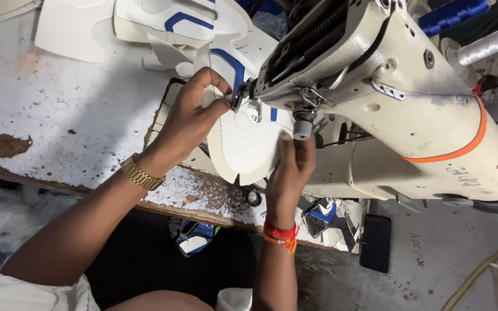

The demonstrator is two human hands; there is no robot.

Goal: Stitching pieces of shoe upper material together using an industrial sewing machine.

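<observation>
A worn white bench runs to a chipped front edge, with bare room at its left. Near that edge the right hand lies fingers pressed flat on a white shoe piece. The left hand, its grip pinching the piece's far edge, crowds the sewing machine. More cut pieces lie beyond

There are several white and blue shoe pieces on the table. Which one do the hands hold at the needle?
It is the white perforated shoe piece under the machine head, pinched by the left hand and pressed by the right hand. The other pieces lie untouched farther back.
</observation>
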